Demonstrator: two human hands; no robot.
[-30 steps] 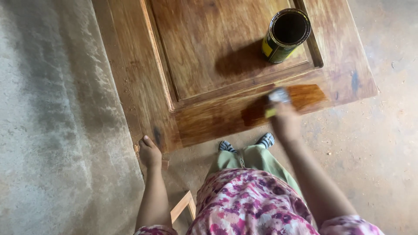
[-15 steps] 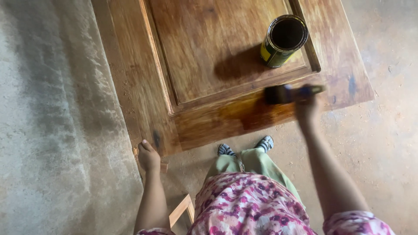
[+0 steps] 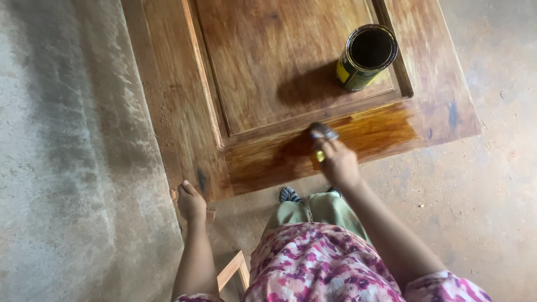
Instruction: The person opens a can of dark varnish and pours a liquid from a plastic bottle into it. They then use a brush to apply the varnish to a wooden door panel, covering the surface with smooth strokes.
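Head view: right hand point(image 3: 337, 162) closed around brush point(image 3: 323, 134), bristles on wet lower rail of wooden door point(image 3: 263, 84) (lying flat). Left hand point(image 3: 191, 202) rests loosely curled on door's near corner. Open tin point(image 3: 366, 57) stands on panel.

Below you spreads a dusty grey concrete floor point(image 3: 67, 168), pale and streaked on your left and scattered with sawdust on your right. Your green trousers point(image 3: 319, 210) and pink flowered top point(image 3: 313, 268) fill the bottom edge, a patterned shoe point(image 3: 289, 194) peeking out. A pale wooden frame piece point(image 3: 232, 268) stands near your knee.
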